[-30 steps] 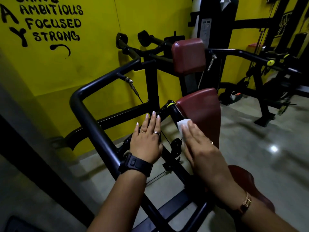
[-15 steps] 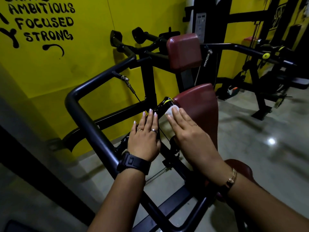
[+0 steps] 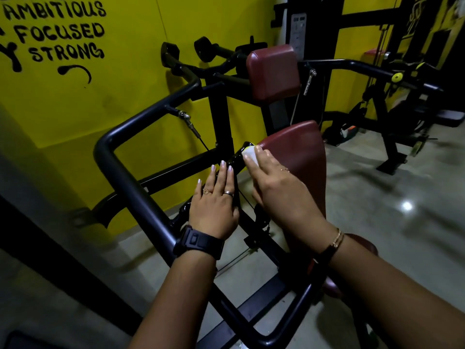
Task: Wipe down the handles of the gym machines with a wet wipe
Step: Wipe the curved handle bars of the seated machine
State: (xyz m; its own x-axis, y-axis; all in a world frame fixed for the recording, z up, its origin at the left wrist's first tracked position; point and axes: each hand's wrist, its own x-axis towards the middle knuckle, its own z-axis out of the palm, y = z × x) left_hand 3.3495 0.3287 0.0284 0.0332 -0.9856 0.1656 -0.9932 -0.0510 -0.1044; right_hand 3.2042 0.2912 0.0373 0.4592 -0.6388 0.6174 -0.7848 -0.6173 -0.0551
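A black handle [image 3: 237,157] with a yellow end ring slants up toward the maroon chest pad [image 3: 299,157] of a black gym machine. My right hand [image 3: 279,190] presses a white wet wipe [image 3: 250,154] against the upper end of that handle with straight fingers. My left hand [image 3: 216,202], with a black watch on the wrist, rests flat on the lower part of the same handle, fingers straight. Most of the wipe is hidden under my right fingers.
A thick black frame tube [image 3: 130,187] loops around in front of me on the left. A second maroon pad [image 3: 273,71] and two more black grips [image 3: 171,52] stand behind. Yellow wall at left, another machine [image 3: 392,102] at right, shiny grey floor [image 3: 402,202].
My right hand has slid the wipe up the handle toward its yellow-ringed end. My left hand stays resting on the lower part.
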